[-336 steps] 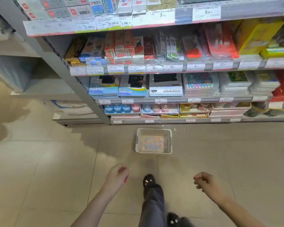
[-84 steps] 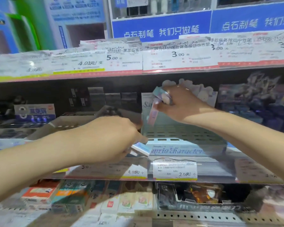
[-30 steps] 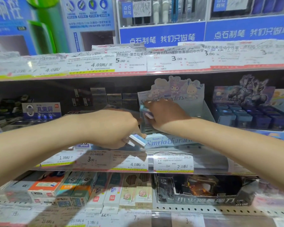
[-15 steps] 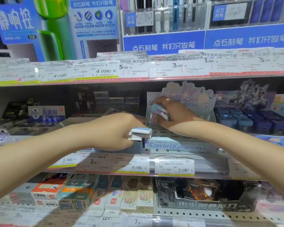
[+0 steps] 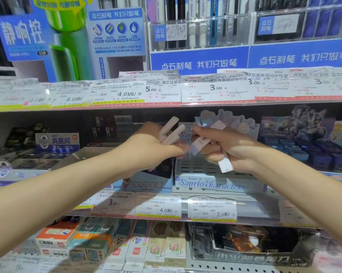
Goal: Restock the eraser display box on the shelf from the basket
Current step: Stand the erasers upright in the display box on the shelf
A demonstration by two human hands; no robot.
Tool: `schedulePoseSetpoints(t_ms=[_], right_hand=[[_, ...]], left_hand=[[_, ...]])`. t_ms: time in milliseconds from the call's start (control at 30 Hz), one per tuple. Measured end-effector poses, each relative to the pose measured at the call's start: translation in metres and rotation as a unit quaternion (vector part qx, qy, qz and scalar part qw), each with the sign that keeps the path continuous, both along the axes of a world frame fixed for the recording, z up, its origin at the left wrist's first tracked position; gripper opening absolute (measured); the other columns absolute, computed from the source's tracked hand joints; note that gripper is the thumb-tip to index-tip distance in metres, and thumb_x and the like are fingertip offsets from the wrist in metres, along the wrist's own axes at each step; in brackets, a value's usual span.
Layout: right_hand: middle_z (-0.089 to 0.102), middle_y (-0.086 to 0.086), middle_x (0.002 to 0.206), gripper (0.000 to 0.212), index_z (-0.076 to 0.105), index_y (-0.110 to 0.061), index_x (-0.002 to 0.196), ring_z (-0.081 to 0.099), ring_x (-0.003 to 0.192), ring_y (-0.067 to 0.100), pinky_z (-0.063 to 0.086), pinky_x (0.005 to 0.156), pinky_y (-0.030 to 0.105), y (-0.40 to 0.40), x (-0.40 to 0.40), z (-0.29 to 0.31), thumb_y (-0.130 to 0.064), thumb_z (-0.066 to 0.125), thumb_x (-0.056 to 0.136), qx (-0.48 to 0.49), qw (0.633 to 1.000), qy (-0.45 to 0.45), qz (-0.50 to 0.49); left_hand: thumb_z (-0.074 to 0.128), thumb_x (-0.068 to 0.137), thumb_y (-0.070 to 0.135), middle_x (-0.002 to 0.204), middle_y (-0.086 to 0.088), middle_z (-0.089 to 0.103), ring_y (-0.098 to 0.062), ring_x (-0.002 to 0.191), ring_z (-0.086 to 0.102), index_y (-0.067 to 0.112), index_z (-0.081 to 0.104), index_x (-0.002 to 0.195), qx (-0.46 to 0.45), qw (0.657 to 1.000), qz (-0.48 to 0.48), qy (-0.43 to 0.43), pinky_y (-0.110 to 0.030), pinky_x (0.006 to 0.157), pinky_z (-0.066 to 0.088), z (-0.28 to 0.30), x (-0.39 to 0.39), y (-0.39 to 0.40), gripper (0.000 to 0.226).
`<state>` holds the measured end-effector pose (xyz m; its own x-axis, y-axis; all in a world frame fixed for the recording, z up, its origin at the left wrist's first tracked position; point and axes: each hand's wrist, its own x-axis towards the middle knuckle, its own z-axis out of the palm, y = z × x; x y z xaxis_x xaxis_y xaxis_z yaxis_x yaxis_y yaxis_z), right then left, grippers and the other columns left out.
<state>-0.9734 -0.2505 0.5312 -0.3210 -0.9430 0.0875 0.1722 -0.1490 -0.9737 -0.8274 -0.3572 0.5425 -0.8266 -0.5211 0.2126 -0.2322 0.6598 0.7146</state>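
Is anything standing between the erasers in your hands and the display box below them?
Nothing visible does: both hands hold erasers right above the display box, whose slotted tray lies open beneath.

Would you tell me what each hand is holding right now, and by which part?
The left hand pinches several pink erasers by their lower ends. The right hand grips a bunch of pale erasers around their middles, ends sticking out.

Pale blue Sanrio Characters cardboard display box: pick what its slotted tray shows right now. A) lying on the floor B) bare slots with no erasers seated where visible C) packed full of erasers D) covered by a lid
B: the pale blue Sanrio Characters cardboard display box shows bare slots, while the left hand and right hand hold the pastel stick erasers above it.
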Motion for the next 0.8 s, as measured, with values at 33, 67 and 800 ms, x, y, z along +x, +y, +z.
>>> schedulePoseSetpoints(t_ms=[33,67,800], right_hand=[[0.055,0.003,0.049,0.017,0.047,-0.008,0.073,0.031,0.030,0.002,0.023,0.028,0.010,0.000,0.002,0.000,-0.019,0.057,0.079,-0.002,1.000,0.004,0.002],[0.053,0.002,0.046,0.018,0.048,-0.007,0.075,0.032,0.030,0.002,0.023,0.029,0.010,0.000,0.004,0.000,-0.021,0.057,0.079,-0.001,1.000,0.015,0.001],[0.049,-0.010,0.045,0.021,0.062,-0.004,0.090,0.024,0.034,0.001,0.014,0.034,0.009,0.015,0.002,0.016,-0.014,0.063,0.071,0.124,0.974,0.176,0.075]], left_hand=[[0.071,0.077,0.038,0.037,0.007,0.048,-0.008,0.036,0.040,0.011,0.062,0.048,0.001,1.000,-0.005,0.001,-0.012,0.036,0.031,0.001,0.001,0.004,0.041],[0.069,0.079,0.037,0.028,0.006,0.043,-0.007,0.030,0.032,0.013,0.065,0.049,0.016,1.000,-0.017,0.000,-0.011,0.033,0.027,0.003,0.002,0.008,0.039],[0.065,0.079,0.011,0.043,0.010,0.036,0.004,0.042,0.038,0.022,0.045,0.050,-0.383,0.905,-0.103,0.155,-0.012,0.042,0.025,-0.010,-0.004,-0.013,0.037]])
